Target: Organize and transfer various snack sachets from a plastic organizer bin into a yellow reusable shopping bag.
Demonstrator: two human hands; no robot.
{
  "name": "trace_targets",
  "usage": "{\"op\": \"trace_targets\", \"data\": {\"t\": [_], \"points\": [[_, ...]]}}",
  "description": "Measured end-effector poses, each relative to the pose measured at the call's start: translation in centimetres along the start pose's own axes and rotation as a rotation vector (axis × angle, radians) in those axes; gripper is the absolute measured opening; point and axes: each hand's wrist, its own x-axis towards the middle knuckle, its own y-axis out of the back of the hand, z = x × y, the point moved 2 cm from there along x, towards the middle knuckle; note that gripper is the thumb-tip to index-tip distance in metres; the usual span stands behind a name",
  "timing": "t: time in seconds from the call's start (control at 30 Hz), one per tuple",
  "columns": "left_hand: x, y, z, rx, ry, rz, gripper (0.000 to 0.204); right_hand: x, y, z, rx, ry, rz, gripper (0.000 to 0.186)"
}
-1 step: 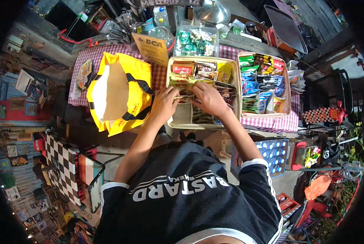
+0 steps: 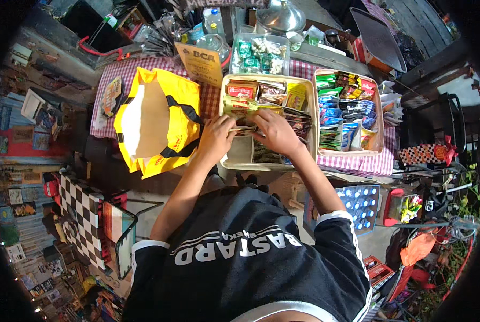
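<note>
My left hand is closed on pale sachets at the left side of the middle cream tray. My right hand has its fingers curled over the same sachets, near a yellow-green packet. Around my fingers, the tray's compartments hold red, brown and yellow packets, with dark sachets below; part of these is hidden by my hands. A bright yellow bag with black handles stands open just left of my left hand. A second tray of colourful sachets sits to the right.
The checked cloth lies under the trays. Behind them are a clear box, a yellow sign, bottles, a steel lid and a dark tray. A crate of bottles is at lower right, a chequered table at lower left.
</note>
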Motion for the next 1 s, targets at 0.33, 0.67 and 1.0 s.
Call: {"op": "trace_targets", "data": {"t": [0.33,0.67,1.0], "points": [[1.6,3.2,2.0,-0.223,0.022,0.074,0.014,0.8,0.9,-0.4,0.524,-0.133,0.176,0.033],[3.4,9.9,5.1,-0.765,0.1,0.182,0.016,2.7,4.5,-3.4,0.88,-0.259,0.086,0.043],[1.2,21.1,4.5,-0.57,-0.028,0.217,0.021,11.3,6.6,-8.9,0.806,-0.019,0.103,0.044]]}}
